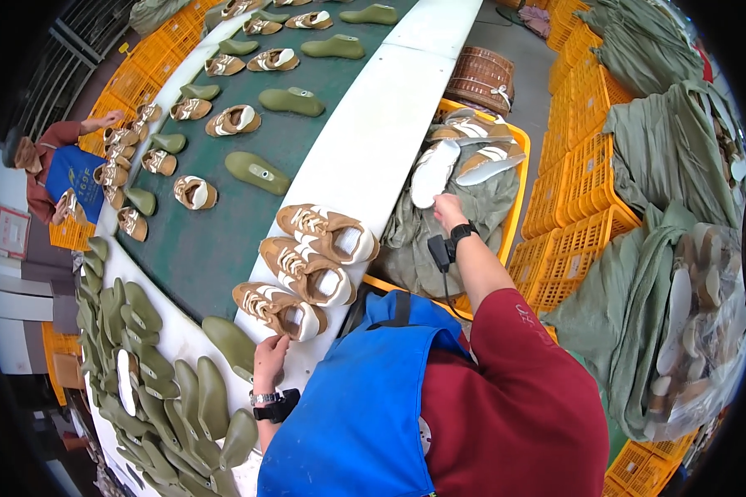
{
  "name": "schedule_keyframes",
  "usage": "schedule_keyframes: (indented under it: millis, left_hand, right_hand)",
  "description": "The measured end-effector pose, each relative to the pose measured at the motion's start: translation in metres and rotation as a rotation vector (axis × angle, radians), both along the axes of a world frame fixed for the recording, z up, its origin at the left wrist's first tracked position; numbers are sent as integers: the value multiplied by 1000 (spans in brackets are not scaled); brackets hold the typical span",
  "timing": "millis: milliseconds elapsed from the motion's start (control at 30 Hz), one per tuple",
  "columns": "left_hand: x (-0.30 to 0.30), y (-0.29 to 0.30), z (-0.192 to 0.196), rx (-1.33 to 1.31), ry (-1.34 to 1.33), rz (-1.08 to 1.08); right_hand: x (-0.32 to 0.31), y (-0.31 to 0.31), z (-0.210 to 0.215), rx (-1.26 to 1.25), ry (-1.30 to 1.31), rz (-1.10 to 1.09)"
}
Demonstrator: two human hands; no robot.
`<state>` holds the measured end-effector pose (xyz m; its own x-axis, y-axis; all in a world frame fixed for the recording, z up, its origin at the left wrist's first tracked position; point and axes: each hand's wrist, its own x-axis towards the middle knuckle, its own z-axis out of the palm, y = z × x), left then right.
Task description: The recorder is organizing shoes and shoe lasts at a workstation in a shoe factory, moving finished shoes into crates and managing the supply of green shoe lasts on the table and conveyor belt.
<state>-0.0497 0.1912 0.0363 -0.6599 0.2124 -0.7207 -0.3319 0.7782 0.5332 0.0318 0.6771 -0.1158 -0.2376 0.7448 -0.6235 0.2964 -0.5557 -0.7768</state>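
Reaching both ways at once, the person has the left hand [269, 358] flat on the white tabletop [373, 132] edge, fingers touching the heel of the nearest tan shoe [278, 309]; that grip looks released, resting rather than clasping. The right hand [448, 211] is out over the yellow crate [518, 178] to the right, at a white sole [433, 171] that stands on end among more shoes on green cloth. Its fingers appear to be closed on the sole's lower end, though the grip itself is turned away and I cannot tell for sure.

Judging how far the work has come: three tan shoes lie side by side on the white edge, the second [307, 271] and third [327, 233] just beyond the first, each with a white insert showing in the opening. Those look finished or close to it. Further shoes and green lasts [257, 172] sit spaced out along the dark green belt [215, 240], and a heap of spare lasts [166, 398] lies by the left hand. The crate holds several more shoes and soles, and sacks [680, 157] on the right look full, so plenty seems left.

Another person [54, 166] works at the belt's far left side.
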Motion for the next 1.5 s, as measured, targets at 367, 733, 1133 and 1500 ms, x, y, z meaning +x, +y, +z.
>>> schedule_keyframes:
  millis: [367, 733, 1133, 1500]
  left_hand:
    - [-4, 81, 117, 121, 1250, -459]
    - [-16, 74, 101, 615, 330, -2]
    - [-21, 117, 43, 364, 588, -453]
    - [-164, 72, 25, 3, 863, -390]
  right_hand:
    - [26, -123, 236, 362, 618, 750]
    - [-38, -125, 246, -842, 1135, 885]
    - [-78, -180, 170, 1154, 349, 1009]
    - [-73, 41, 93, 993, -240, 446]
